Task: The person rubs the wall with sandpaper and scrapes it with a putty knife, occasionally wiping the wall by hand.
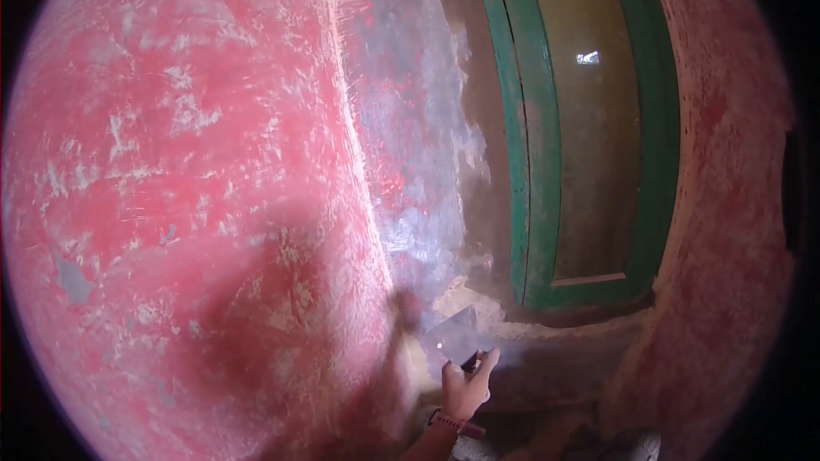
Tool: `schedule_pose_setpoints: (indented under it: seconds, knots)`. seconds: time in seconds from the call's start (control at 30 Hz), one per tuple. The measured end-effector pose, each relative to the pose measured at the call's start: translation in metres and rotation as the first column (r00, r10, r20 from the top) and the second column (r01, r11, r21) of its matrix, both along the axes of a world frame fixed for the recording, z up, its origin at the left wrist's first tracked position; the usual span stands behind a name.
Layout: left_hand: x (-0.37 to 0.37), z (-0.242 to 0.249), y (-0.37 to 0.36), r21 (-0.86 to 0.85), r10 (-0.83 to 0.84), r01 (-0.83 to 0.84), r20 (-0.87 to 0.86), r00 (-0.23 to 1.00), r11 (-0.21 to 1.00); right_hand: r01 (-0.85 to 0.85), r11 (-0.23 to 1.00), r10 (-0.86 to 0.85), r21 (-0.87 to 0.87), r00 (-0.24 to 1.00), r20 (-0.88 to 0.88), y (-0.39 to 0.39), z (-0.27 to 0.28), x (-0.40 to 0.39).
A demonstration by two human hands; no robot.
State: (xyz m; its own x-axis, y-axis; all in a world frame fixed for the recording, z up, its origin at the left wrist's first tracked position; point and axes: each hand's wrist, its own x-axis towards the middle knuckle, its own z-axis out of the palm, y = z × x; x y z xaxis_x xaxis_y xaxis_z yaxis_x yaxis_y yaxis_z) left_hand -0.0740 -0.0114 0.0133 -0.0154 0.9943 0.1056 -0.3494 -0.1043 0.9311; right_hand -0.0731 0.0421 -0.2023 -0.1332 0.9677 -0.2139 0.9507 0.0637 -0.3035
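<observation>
My left hand [465,388], with a dark band on its wrist, is low in the view, right of centre. Its fingers are closed on the dark handle of a flat grey blade tool [457,335]. The blade points up and left, close to the grey patch [410,162] on the wall beside the window frame. Whether the blade touches the wall I cannot tell. My right hand is not in view; a dim, skin-coloured shape at the bottom edge is too dark to make out.
A red wall [196,119] with pale worn spots fills the left side and meets the patched wall at a corner. The green window frame [542,162] surrounds a brownish pane [594,162]. Another red wall [735,205] stands at the right. Shadows fall on the left wall.
</observation>
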Motion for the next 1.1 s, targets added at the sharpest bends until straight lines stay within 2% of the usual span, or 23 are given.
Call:
schedule_pose_setpoints:
  seconds: [0.17, 0.3, 0.43, 0.6, 0.77, 0.83, 0.93, 1.03, 1.1]
  knots:
    - [0.000, 0.008, 0.007, -0.009, 0.023, -0.023, 0.056, 0.998, 1.000, 0.004, 1.000, -0.004, 0.006, 1.000, -0.012, 0.008, 0.011, -0.005]
    - [0.006, 0.013, 0.008, 0.028, 0.046, -0.050, 0.140, 0.989, 0.998, 0.000, 1.000, 0.000, 0.005, 1.000, -0.023, 0.008, 0.005, -0.003]
    - [0.017, 0.004, 0.011, 0.006, 0.032, -0.033, 0.142, 0.989, 0.999, -0.003, 1.000, 0.002, -0.010, 0.999, -0.043, 0.005, -0.009, -0.001]
    - [0.029, -0.001, 0.005, 0.020, 0.036, -0.035, -0.046, 0.998, 0.999, -0.014, 0.995, 0.006, -0.096, 0.997, -0.081, -0.005, -0.056, 0.005]
    - [0.058, -0.011, 0.022, 0.254, 0.174, -0.082, -0.365, 0.915, 0.964, -0.025, 0.981, 0.007, -0.194, 0.996, -0.092, -0.023, -0.099, 0.045]
    - [0.075, -0.017, 0.035, 0.344, 0.212, -0.039, -0.483, 0.850, 0.938, -0.026, 0.976, 0.008, -0.217, 0.996, -0.086, -0.017, -0.098, 0.060]
    - [0.087, -0.045, 0.057, 0.335, 0.064, 0.191, -0.621, 0.781, 0.923, -0.023, 0.972, 0.008, -0.236, 0.998, -0.061, 0.007, -0.088, 0.072]
    - [0.097, -0.083, 0.071, 0.539, 0.170, 0.229, -0.591, 0.789, 0.811, -0.009, 0.968, 0.000, -0.251, 0.999, -0.036, 0.025, -0.078, 0.076]
    - [0.091, -0.090, 0.071, 0.275, 0.002, 0.375, -0.808, 0.588, 0.885, 0.001, 0.967, -0.007, -0.256, 1.000, -0.021, 0.033, -0.071, 0.080]
